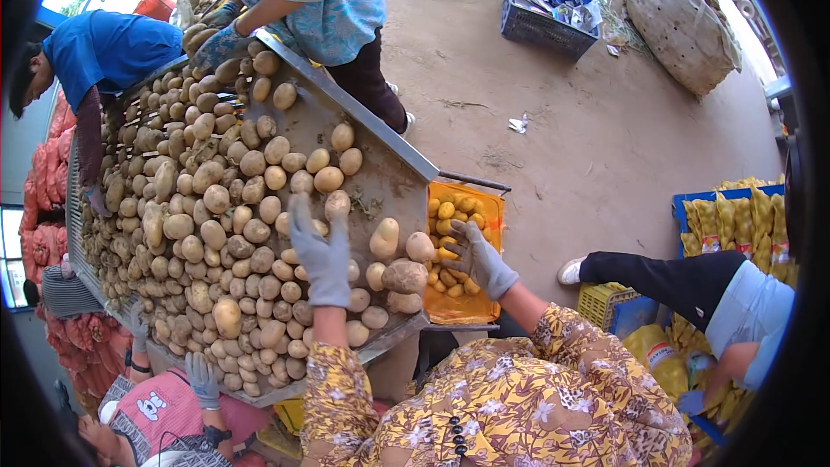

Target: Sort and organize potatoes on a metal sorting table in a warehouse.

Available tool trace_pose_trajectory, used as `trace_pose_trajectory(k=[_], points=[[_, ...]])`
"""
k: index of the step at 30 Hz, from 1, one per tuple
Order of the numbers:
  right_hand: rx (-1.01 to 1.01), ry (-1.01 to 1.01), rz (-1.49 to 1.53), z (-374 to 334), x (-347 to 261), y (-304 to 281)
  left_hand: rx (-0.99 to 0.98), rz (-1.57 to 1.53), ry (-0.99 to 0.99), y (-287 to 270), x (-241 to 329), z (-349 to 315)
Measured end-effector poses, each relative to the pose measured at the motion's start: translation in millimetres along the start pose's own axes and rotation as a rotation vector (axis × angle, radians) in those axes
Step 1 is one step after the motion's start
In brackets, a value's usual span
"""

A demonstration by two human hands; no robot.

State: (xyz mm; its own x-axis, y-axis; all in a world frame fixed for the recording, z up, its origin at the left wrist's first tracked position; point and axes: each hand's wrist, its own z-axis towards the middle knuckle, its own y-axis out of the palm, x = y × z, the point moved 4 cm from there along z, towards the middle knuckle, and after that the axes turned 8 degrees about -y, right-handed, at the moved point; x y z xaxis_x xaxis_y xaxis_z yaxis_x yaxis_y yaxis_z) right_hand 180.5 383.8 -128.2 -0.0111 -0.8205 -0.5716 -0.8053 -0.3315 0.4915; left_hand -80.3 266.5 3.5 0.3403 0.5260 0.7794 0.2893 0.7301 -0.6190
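Left hand (325, 266) over potatoes (207, 176); right hand (486, 265) over orange crate (450, 313); both with fingers apart; red-labelled yellow sacks (644, 346)

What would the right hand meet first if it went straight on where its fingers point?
Probably the potatoes in the orange container, just past the fingertips of the right hand; its height above them is unclear.

potato packing site: sorting table (307, 125) heaped with potatoes (207, 177), red sacks (39, 177)
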Motion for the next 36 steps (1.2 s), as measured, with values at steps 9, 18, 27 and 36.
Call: trace_pose_trajectory(k=[9,18,27,36], points=[[0.242,-0.249,-0.619,38.4,1.1,-46.8,-0.051,0.432,0.246,17.3,-64.7,58.0],[0.511,0.057,-1.429,130.9,121.7,-110.4,-0.2,0.115,0.014,12.0,-57.3,81.4],[0.63,0.15,-1.235,126.5,116.9,-125.5,-0.436,-0.123,-0.297,14.6,-14.1,-45.3],[0.602,0.136,-1.214,123.8,120.0,-122.0,-0.189,0.376,0.289,56.6,3.6,113.5]])
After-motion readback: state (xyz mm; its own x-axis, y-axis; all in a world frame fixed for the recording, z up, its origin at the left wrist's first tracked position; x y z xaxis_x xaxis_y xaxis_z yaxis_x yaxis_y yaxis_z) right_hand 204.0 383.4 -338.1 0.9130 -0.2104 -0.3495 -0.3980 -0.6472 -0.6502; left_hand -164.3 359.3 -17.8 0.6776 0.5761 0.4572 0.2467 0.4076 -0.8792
